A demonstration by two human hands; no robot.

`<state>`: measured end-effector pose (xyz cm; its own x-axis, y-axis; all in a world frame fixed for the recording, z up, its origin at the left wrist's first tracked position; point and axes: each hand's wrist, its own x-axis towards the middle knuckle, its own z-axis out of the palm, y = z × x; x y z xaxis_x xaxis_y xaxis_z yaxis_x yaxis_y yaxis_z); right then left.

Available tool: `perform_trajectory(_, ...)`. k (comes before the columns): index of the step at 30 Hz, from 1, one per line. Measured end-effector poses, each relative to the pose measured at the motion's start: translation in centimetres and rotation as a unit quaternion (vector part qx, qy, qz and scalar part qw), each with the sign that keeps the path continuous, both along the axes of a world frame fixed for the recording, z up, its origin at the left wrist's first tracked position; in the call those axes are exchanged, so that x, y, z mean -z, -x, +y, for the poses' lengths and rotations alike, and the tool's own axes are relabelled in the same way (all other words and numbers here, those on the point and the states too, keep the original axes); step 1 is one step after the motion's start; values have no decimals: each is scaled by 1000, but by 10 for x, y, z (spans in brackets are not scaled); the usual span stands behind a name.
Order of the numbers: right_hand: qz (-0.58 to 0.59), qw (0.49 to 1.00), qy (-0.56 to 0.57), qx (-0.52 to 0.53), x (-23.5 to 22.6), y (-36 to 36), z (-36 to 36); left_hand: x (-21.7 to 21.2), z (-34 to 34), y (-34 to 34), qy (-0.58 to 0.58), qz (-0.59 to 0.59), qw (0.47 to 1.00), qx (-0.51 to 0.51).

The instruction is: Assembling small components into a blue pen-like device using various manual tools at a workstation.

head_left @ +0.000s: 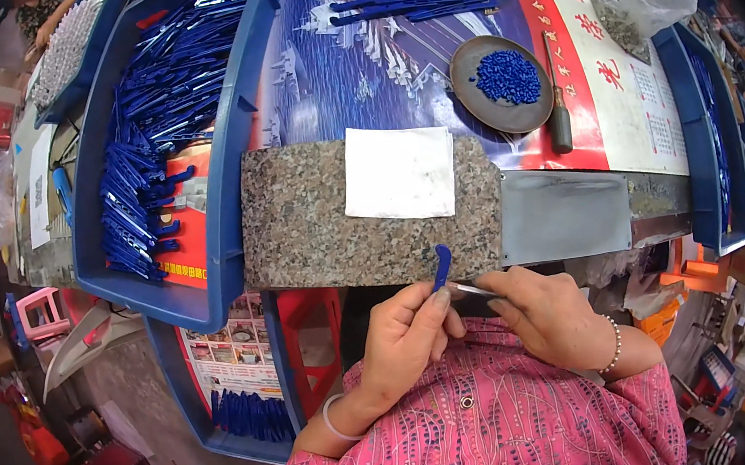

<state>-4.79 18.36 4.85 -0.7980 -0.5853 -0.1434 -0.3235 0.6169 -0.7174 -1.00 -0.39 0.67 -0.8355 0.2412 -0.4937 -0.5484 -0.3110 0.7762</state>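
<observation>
Close in front of my pink patterned shirt, my left hand (408,335) pinches a small blue piece with a hooked end (443,266) between thumb and fingers. My right hand (552,315) is closed around a slim metal tool (475,291). The tool's end meets the blue piece at my left fingertips; its exact kind cannot be made out. Both hands are just off the near edge of a speckled stone slab (296,214). On the slab lies a white paper sheet (398,174).
A large blue tray (233,194) on the left holds many long blue pieces. Beyond the slab, a round dish (474,113) carries small blue pellets, with a dark-handled tool (560,121) beside it. Several blue strips (409,3) lie farther back. A lower tray (189,385) sits left.
</observation>
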Motion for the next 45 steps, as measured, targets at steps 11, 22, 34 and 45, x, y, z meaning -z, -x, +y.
perform_trajectory(11,34,999,13,-17,7,1,8,-3,5,0,16,-56,998,-2)
perform_trajectory(22,73,997,-19,-24,8,0,9,-6,14,-2,66,-44,997,-13)
perform_trajectory(34,130,991,-19,-40,9,-1,7,3,18,-9,192,68,979,16)
perform_trajectory(45,135,990,-20,-39,12,0,3,0,21,-7,273,124,954,23)
